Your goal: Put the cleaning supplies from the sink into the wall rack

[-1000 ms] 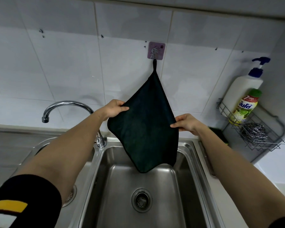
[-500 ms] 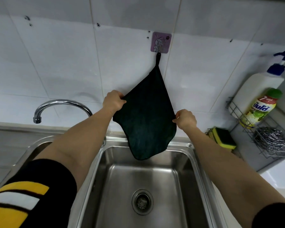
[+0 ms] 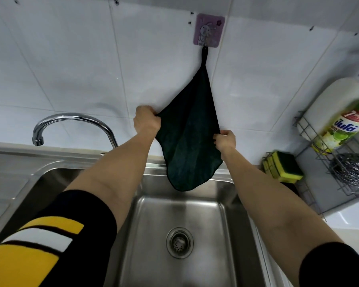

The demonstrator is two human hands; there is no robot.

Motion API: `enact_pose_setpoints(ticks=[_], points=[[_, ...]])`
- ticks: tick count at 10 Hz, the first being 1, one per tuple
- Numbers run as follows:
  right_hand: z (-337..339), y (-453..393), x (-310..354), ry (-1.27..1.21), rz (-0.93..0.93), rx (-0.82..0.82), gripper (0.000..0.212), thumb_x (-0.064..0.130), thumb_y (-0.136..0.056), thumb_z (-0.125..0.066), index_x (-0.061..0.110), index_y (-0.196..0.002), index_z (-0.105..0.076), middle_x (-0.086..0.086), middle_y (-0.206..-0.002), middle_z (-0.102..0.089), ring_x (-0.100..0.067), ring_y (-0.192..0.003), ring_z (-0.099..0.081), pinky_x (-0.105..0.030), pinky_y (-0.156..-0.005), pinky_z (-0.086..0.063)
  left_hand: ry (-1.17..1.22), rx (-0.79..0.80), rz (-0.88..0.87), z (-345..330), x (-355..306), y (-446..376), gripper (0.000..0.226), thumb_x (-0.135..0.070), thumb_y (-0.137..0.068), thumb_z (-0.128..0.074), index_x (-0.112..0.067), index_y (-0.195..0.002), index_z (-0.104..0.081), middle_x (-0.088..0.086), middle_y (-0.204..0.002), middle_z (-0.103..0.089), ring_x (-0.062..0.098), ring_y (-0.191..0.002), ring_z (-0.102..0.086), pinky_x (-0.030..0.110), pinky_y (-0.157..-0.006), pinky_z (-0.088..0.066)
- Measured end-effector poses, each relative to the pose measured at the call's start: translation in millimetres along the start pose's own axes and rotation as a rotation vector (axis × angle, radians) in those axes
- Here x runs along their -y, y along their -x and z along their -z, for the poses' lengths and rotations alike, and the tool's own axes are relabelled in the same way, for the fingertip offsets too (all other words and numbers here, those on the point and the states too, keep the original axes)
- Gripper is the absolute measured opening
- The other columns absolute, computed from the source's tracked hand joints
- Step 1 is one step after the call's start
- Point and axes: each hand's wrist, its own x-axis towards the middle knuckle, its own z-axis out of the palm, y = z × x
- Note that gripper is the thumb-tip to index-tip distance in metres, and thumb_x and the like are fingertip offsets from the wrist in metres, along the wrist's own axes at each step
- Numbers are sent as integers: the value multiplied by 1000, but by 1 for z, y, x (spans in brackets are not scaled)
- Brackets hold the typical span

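A dark green cloth (image 3: 190,137) hangs by its loop from a purple adhesive hook (image 3: 209,30) on the tiled wall above the steel sink (image 3: 153,220). My left hand (image 3: 146,122) grips the cloth's left corner and my right hand (image 3: 225,140) pinches its right edge, stretching it flat. At the right, the wire wall rack (image 3: 311,141) holds a white pump bottle (image 3: 327,100), a green-capped dish soap bottle (image 3: 342,129) and a steel wool ball (image 3: 353,169). A yellow and green sponge (image 3: 284,168) sits in a small holder beside the rack.
A chrome faucet (image 3: 75,121) arcs over the left basin. The sink basin below the cloth shows only its drain strainer (image 3: 179,242). White counter (image 3: 344,220) lies at the right under the rack.
The view has tilted and moved closer to the wall. Both hands kept hold of the cloth and pulled its corners apart nearer the tiles; the sponge has come into view.
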Motion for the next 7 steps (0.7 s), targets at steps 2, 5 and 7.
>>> enact_pose_setpoints(ticks=[2, 5, 7], points=[[4, -2, -1, -22, -23, 10, 23, 18, -85, -57, 19, -107, -50, -14, -116, -66, -31, -103, -65, -39, -85, -55, -43, -13, -22, -2, 1, 5, 24, -17, -78, -65, -16, -101, -68, 8, -114, -62, 30, -94, -65, 31, -74, -48], [41, 37, 40, 639, 235, 65, 53, 29, -91, -60, 14, -139, -43, -10, -134, -57, -32, -121, -55, -37, -97, -45, -77, 104, -173, 30, -13, 22, 30, -22, -75, -75, -19, -103, -63, 9, -114, -59, 27, -104, -59, 35, -80, -52], [75, 75, 89, 1103, 498, 113, 67, 44, -96, -51, 12, -150, -28, -11, -152, -38, -31, -137, -40, -43, -109, -39, -341, 157, -431, 80, -35, 43, 48, -34, -89, -62, -17, -133, -50, 12, -135, -44, 29, -127, -42, 44, -97, -45]])
